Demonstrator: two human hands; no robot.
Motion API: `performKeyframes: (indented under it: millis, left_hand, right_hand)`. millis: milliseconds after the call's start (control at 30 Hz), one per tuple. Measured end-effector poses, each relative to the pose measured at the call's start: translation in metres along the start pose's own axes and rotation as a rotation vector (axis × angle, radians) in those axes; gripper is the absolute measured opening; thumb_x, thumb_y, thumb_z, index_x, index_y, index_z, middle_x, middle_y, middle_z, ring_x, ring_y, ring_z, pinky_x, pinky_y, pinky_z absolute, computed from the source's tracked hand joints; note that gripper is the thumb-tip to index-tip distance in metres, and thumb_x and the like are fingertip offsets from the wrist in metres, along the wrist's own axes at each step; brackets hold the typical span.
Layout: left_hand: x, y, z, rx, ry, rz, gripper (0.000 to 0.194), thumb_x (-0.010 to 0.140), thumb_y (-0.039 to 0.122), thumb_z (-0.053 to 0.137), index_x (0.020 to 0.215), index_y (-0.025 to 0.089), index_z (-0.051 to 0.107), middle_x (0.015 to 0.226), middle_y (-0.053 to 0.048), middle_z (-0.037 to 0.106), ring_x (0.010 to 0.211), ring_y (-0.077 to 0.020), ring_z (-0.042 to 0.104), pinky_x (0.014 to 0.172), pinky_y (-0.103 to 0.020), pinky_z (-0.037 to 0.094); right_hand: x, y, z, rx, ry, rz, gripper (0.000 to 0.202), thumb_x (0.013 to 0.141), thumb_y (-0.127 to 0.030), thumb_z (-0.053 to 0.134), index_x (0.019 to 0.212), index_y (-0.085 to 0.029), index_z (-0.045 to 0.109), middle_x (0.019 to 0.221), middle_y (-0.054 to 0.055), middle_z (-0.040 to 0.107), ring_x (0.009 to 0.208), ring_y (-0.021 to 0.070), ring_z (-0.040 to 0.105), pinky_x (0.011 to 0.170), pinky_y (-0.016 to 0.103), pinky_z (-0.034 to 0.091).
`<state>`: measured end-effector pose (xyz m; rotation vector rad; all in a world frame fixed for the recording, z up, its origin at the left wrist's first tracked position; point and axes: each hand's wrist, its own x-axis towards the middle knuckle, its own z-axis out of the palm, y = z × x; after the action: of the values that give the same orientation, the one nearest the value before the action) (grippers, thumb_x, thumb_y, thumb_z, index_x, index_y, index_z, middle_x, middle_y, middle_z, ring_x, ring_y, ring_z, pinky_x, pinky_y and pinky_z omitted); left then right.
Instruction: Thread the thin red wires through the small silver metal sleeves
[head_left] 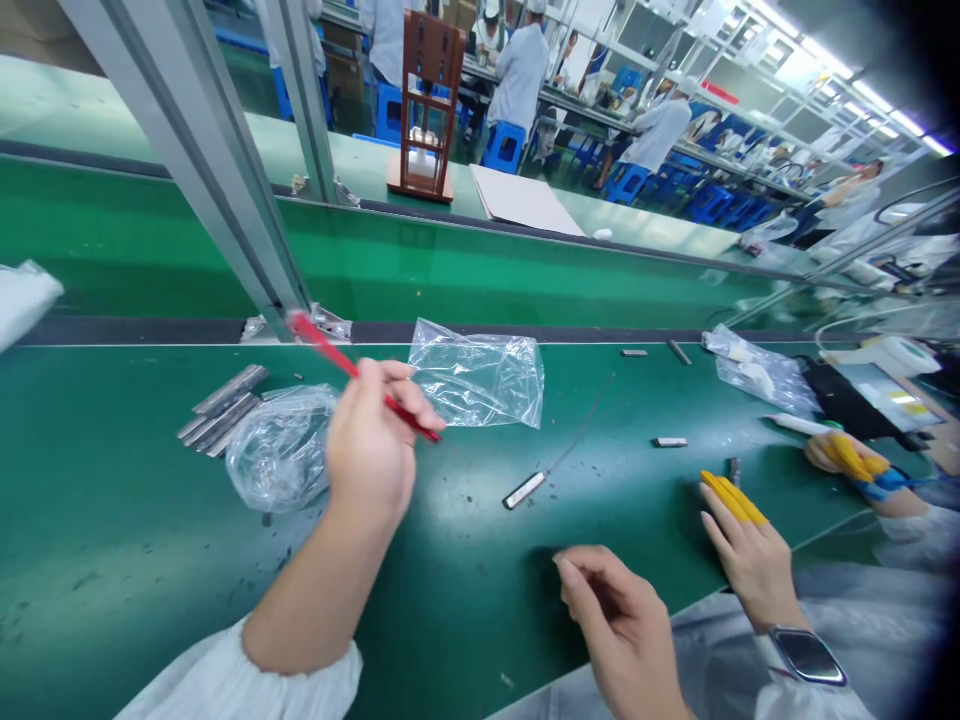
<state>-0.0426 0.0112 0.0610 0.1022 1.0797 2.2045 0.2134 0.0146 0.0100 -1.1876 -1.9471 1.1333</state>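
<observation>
Where hands work: green bench (135,560), factory hall.

Head camera looks down, close, over the green bench (120,560).

A green work table (112,560) has open surface along its near edge and down its centre, between the left hand (371,450) and the right hand (622,620). To the left, a crumpled plastic bag (281,450) and a row of metal strips (221,405) crowd the way. Ahead, a flat clear bag (480,378) lies just past the red pen (360,375) held in the left hand. A small metal part with a thin wire (525,490) sits mid-table. On the right, a co-worker's hand (750,550) with yellow finger covers rests on the surface. A slanted metal post (217,170) blocks the far left.
</observation>
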Motion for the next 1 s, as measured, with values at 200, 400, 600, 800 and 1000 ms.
performKeyframes:
  millis: [200,400,600,800,1000]
  left_hand:
    - [0.0,0.01,0.001,-0.044,0.13,0.085,0.034,0.1,0.029,0.049,0.069,0.018,0.059,0.049,0.007,0.033,0.04,-0.0076,0.025,0.04,-0.021,0.026]
    - [-0.03,-0.033,0.002,0.353,-0.412,-0.226,0.034,0.087,0.049,0.065,0.082,0.016,0.07,0.048,0.01,0.028,0.043,-0.0075,0.021,0.042,-0.023,0.019]
    - [-0.033,-0.034,0.003,0.458,-0.454,-0.16,0.029,0.083,0.044,0.068,0.076,0.016,0.069,0.049,0.009,0.035,0.045,-0.0082,0.025,0.046,-0.025,0.029]
    - [-0.033,-0.034,0.002,0.476,-0.506,-0.148,0.026,0.086,0.039,0.065,0.072,0.018,0.066,0.049,0.008,0.036,0.048,-0.0097,0.029,0.052,-0.025,0.034]
    - [-0.034,-0.038,0.001,0.528,-0.529,-0.181,0.026,0.084,0.039,0.067,0.068,0.019,0.062,0.052,0.008,0.032,0.05,-0.011,0.029,0.049,-0.025,0.029]
  right_hand:
    - [-0.001,-0.005,0.002,0.361,0.136,0.102,0.023,0.092,-0.042,0.066,0.084,-0.02,0.069,0.052,-0.002,0.055,0.045,0.0131,0.048,0.044,0.023,0.04]
    - [0.039,-0.048,0.044,0.669,0.009,0.347,0.035,0.085,-0.052,0.07,0.076,-0.02,0.06,0.048,-0.005,0.048,0.041,0.0093,0.037,0.039,0.019,0.028]
    - [0.048,-0.054,0.052,0.712,-0.042,0.428,0.039,0.079,-0.055,0.074,0.076,-0.019,0.059,0.048,-0.006,0.047,0.041,0.0082,0.035,0.039,0.019,0.025]
    - [0.045,-0.047,0.046,0.694,-0.088,0.425,0.038,0.081,-0.054,0.074,0.076,-0.018,0.062,0.05,-0.006,0.048,0.043,0.0076,0.037,0.041,0.018,0.027]
    - [0.045,-0.039,0.032,0.46,-0.018,0.252,0.038,0.09,-0.055,0.063,0.096,-0.018,0.07,0.057,-0.004,0.05,0.046,0.0097,0.039,0.043,0.021,0.03]
